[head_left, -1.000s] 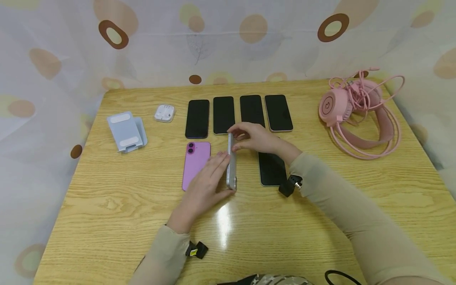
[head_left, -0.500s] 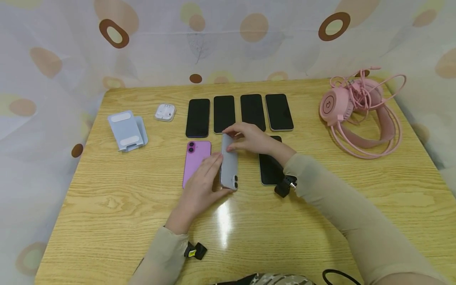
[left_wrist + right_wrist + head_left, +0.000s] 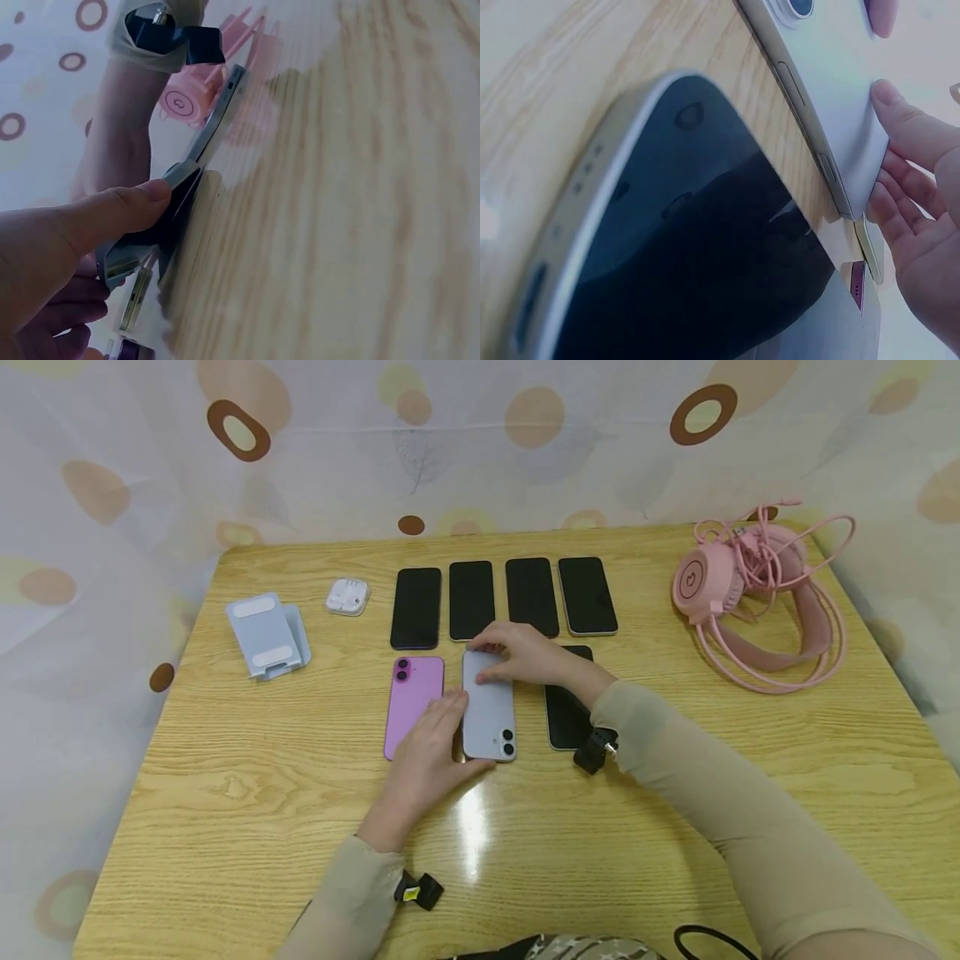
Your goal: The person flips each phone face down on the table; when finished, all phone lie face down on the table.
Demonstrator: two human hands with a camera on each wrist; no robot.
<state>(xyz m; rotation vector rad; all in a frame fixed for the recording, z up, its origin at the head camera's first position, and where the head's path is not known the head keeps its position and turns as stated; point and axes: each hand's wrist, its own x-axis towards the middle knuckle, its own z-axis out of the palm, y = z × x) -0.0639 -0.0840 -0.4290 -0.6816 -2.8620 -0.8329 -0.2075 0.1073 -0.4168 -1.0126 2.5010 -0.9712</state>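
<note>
A: What is the person holding at the centre of the table (image 3: 262, 835)?

B: The white phone (image 3: 487, 710). It is lying back upward between the purple phone (image 3: 412, 697) and the dark phone (image 3: 567, 718), its lens pair (image 3: 507, 742) sitting at the near right corner.

A: How is the right hand (image 3: 528, 656) engaging it?

B: It is pinching the far end: the thumb is resting on the back while the fingers are curling over the far edge, a grip that is probably giving control of the tilt.

A: And the left hand (image 3: 427, 756)?

B: Its thumb and fingers are spreading wide, the fingers touching the left long edge, the thumb lying along the near edge. They are seemingly bracketing that corner to prevent sliding. (Whether the phone is resting wholly flat, one cannot tell; the left wrist view is showing darkness beneath it.)

A: What is surrounding the work?

B: Four phones (image 3: 471, 600) are lying screen upward in a row behind, apparently so arranged for order. The stand (image 3: 262, 631) and earphones (image 3: 347, 597) are standing off to the left and the headset (image 3: 705, 581) to the right, presumably leaving the hands room.
</note>
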